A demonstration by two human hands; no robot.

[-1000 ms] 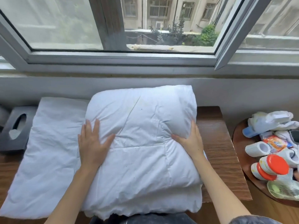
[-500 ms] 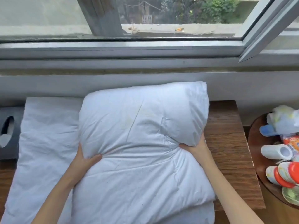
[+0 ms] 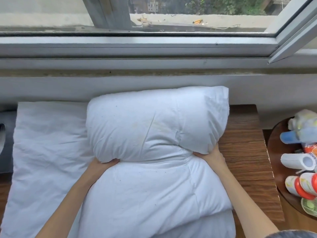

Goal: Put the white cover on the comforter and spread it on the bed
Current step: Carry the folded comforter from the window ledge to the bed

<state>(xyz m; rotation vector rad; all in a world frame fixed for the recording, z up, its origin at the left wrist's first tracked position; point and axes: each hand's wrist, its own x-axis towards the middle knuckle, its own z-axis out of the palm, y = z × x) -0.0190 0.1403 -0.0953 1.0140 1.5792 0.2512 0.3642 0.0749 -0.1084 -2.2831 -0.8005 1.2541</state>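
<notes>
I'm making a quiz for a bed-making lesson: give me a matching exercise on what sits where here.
Things:
1. comforter
2. white cover
3. tissue box
4. round tray

Places:
A. far left edge
B. centre, gripped by both hands
C. flat, left of the comforter
D. right, holding bottles

Pairs: 1-B, 2-C, 3-A, 4-D

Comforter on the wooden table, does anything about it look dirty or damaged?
Yes. The folded white comforter shows faint yellowish staining near the middle of its raised far fold, plus small dark specks scattered across it. No tears are visible. Both hands, left hand and right hand, grip under that fold.
</notes>
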